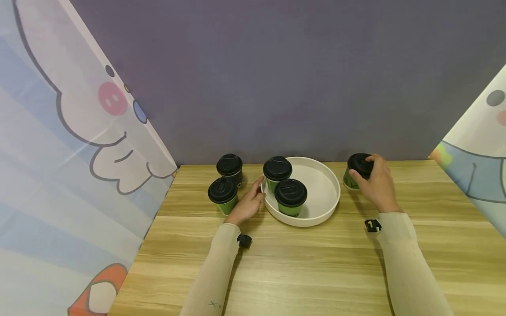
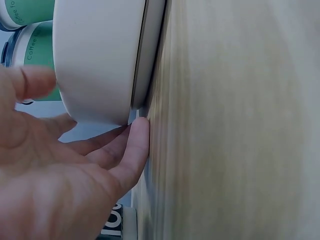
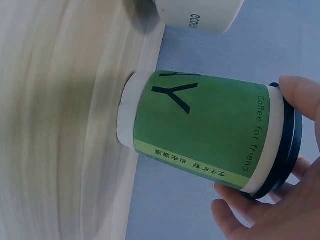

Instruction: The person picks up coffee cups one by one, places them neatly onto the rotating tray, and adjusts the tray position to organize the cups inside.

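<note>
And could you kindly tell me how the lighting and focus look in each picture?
Head view: a pale sheen on the wooden tabletop and soft shadow beside the left sleeve; left wrist: bluish cast, tabletop grain blurred, left hand slightly soft; right wrist: also bluish, but lettering on the gripped cup readable.

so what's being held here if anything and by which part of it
The right hand holds a green cup around its black lid; the left hand touches the side of the white tray.
</note>
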Motion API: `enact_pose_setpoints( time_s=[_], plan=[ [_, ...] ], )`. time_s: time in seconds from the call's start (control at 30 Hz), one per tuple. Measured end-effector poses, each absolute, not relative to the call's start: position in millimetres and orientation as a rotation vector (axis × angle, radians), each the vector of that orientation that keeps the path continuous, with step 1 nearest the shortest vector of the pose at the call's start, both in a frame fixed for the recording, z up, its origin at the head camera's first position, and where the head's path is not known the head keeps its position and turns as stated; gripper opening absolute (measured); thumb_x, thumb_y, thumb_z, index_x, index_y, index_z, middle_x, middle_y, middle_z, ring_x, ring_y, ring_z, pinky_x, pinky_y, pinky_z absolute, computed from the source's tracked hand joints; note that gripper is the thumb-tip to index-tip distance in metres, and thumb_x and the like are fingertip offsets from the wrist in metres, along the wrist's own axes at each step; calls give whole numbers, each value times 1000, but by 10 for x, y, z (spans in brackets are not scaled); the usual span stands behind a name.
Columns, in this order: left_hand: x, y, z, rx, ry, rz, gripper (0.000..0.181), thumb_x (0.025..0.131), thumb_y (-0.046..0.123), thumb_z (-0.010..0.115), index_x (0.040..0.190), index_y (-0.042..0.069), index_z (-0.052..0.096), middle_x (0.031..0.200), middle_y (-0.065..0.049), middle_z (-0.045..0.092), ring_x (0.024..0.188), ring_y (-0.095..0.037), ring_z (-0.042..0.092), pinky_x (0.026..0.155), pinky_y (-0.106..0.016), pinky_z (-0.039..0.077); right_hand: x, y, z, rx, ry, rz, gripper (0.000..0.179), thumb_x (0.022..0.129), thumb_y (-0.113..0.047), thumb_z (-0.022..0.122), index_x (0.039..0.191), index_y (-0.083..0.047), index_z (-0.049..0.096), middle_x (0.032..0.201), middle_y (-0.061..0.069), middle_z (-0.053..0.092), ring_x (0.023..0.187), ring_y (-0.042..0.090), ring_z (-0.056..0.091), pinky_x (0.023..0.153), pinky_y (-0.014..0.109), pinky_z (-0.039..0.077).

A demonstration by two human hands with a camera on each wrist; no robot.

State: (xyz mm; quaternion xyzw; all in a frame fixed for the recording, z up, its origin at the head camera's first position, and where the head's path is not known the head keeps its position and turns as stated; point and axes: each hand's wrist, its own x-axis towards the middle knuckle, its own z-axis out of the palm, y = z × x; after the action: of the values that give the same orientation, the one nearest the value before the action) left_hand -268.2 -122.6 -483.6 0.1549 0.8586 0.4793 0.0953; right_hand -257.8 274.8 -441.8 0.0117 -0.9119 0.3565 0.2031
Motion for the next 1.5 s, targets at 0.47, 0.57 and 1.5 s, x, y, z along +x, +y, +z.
enact_pose_setpoints(
  time_s=[0.47, 0.57, 1.5],
  plan=[
    [-2674, -1292, -4843, 504, 2381, 1472, 116, 86, 34, 81, 166, 32, -4, 166, -6, 32, 151, -22, 36, 121, -47, 35, -2576, 2716, -4369, 51, -2578, 1025, 68, 99, -31, 68, 146, 7, 36, 156, 36, 29, 135, 61, 34, 104, 75, 31],
    [-2671, -1281, -4838, 513, 2376, 1467, 123, 83, 35, 86, 165, 34, -6, 169, -6, 26, 155, -20, 29, 124, -45, 31, -2567, 2724, -4365, 44, -2585, 1027, 69, 99, -32, 67, 146, 6, 35, 157, 35, 28, 136, 61, 34, 104, 75, 31],
    [-2687, -1236, -4833, 528, 2378, 1467, 130, 79, 31, 90, 165, 31, -7, 173, -3, 8, 159, -16, 11, 127, -43, 23, -2434, 2713, -4114, 21, -2472, 938, 64, 92, -33, 77, 134, 5, 50, 149, 32, 44, 126, 59, 46, 101, 73, 35]
  ],
)
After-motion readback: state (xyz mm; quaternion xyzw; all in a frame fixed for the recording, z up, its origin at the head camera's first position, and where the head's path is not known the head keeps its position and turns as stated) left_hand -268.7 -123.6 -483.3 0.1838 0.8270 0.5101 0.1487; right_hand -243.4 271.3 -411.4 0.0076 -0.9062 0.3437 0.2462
